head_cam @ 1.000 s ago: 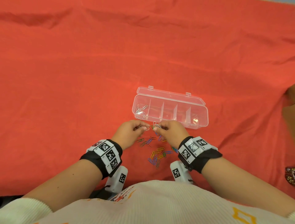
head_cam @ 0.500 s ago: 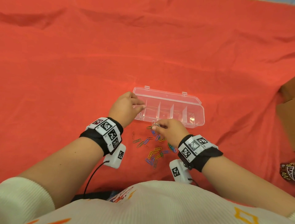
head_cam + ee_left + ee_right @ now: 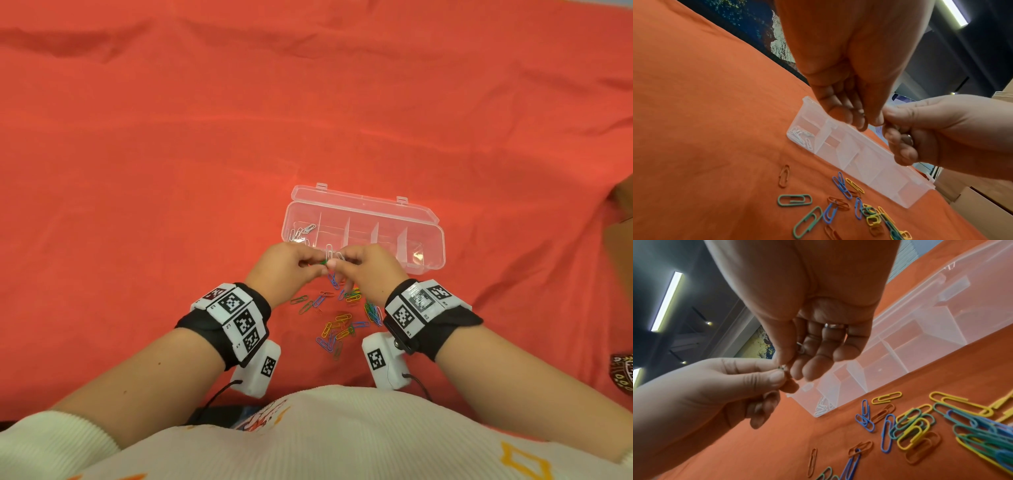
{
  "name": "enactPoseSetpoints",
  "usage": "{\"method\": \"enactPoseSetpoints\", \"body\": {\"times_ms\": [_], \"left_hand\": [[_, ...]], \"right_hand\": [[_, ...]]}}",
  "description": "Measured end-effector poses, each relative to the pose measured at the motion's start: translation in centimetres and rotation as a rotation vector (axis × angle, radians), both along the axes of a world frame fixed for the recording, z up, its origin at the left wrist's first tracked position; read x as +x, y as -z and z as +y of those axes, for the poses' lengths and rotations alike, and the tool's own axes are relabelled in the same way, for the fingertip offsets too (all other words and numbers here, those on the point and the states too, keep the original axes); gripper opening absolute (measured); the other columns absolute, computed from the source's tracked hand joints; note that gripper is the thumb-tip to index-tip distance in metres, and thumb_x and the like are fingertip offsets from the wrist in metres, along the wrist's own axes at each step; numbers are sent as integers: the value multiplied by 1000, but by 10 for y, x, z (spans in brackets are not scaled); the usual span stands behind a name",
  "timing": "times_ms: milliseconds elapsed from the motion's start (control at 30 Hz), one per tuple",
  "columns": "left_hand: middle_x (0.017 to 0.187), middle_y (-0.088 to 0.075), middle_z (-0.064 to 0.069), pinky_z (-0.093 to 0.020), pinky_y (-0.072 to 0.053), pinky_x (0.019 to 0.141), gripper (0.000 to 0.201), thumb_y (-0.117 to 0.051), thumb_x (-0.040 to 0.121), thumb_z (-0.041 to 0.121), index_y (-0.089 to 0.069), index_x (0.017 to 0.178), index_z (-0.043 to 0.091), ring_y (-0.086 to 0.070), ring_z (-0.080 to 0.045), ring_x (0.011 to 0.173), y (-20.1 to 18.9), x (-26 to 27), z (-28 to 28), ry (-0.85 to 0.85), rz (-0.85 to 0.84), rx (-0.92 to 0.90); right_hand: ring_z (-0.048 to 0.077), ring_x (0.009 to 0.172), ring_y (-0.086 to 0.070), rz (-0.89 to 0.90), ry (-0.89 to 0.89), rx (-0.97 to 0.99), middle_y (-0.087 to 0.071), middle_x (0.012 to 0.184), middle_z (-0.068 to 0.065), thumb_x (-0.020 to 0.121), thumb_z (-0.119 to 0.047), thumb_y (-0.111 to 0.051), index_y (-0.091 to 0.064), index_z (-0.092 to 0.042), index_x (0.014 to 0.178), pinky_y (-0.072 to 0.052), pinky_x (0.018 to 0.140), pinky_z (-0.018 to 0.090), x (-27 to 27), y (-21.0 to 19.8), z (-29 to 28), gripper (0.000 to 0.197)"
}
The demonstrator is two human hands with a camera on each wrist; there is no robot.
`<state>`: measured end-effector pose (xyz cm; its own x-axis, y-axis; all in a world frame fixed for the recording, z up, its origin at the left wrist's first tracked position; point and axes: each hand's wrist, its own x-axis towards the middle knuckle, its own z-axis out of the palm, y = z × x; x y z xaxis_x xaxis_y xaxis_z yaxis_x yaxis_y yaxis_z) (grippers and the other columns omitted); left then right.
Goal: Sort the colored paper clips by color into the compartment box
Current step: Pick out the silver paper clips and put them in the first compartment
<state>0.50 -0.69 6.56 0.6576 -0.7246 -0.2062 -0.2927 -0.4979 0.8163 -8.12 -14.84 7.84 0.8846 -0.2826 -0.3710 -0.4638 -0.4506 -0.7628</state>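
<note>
Both hands meet just in front of the compartment box (image 3: 363, 233). The left hand (image 3: 284, 265) has thumb and fingertip pinched together on a small tangle of clips (image 3: 330, 262); the right hand (image 3: 371, 270) pinches the same tangle from the other side, its remaining fingers loosely curled. White loops stick up between the fingertips and a bit of green shows lower down, so I take it they are pulling joined clips apart, though how many are caught there is too small to tell.

Beyond the fingers, the clear box lies with its lid open on the red cloth (image 3: 171, 171) over the bench. Only its far-left compartment holds anything: a few white clips (image 3: 301, 233). The other compartments look unfilled.

Nearer the person, the loose pile of coloured paper clips (image 3: 342, 318) lies scattered between the wrists: blue, green, yellow and orange, some interlocked. So the sorting seems barely begun, with one colour partly in and the rest still to place.

The wristbands (image 3: 236, 317) carry black-and-white square markers; I cannot read the tiny characters beside them.
</note>
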Motion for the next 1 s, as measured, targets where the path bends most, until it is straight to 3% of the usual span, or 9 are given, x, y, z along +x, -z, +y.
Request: {"method": "enactPoseSetpoints", "body": {"times_ms": [100,200,300,500,567,667,767,833,1000], "left_hand": [[60,-60,2,-32,-51,62,8,-66,81,18,-72,86,21,-54,-10,53,-1,4,7,-97,62,-9],[58,-60,8,-18,-49,59,12,-67,81,18,-72,92,18,-54,4,46,0,9,15,-218,83,-45],[57,-59,10,-10,-45,55,14,-68,81,19,-71,94,17,-53,5,46,-1,13,20,-266,89,-77],[58,-60,10,-5,-43,52,12,-68,81,16,-71,92,15,-53,5,45,-2,12,21,-308,124,-105],[60,-61,10,-6,-44,53,13,-68,80,17,-71,93,16,-53,5,45,-1,12,21,-327,144,-108],[59,-61,7,-11,-45,54,14,-69,80,18,-71,93,15,-53,4,44,-1,13,21,-355,162,-116],[59,-60,6,-6,-41,49,16,-70,79,17,-71,94,13,-53,4,41,0,13,21,-394,157,-114],[58,-59,6,-4,-38,46,16,-71,78,18,-71,93,14,-52,3,39,-1,13,19,-412,148,-106],[60,-61,4,-10,-43,48,14,-72,77,15,-69,90,16,-53,1,37,-5,9,11,-412,206,-141]], "right_hand": [[10,46,-54,28,-14,-28,-58,49,-2,88,-32,-59,-63,-15,65,-43,54,21,8,0,-3,29],[0,32,-47,42,-7,-49,-57,43,-7,88,-30,-60,-63,-17,66,-38,45,11,22,-2,-7,25],[1,29,-47,34,-2,-41,-63,58,-7,87,-24,-61,-65,-20,85,-40,45,18,42,-4,-10,6],[16,51,-57,72,-36,-138,-68,85,5,87,-27,-61,-64,-12,110,-44,50,23,76,-10,-4,27],[21,66,-62,66,-52,-166,-68,95,4,85,-30,-63,-63,-16,114,-48,62,27,78,-10,-2,32],[13,66,-58,31,-43,-186,-68,108,3,85,-28,-63,-64,-19,114,-49,72,28,73,-10,-3,30],[0,50,-51,-18,-13,-129,-67,82,-4,85,-26,-64,-68,-19,104,-41,51,15,58,-10,-2,21],[3,45,-53,-6,-21,-49,-62,69,-9,81,-26,-68,-69,-18,102,-39,42,8,45,-11,2,22],[9,61,-55,54,-65,-136,-70,89,-1,75,-29,-74,-66,-20,101,-42,58,18,31,-2,14,29]]}}
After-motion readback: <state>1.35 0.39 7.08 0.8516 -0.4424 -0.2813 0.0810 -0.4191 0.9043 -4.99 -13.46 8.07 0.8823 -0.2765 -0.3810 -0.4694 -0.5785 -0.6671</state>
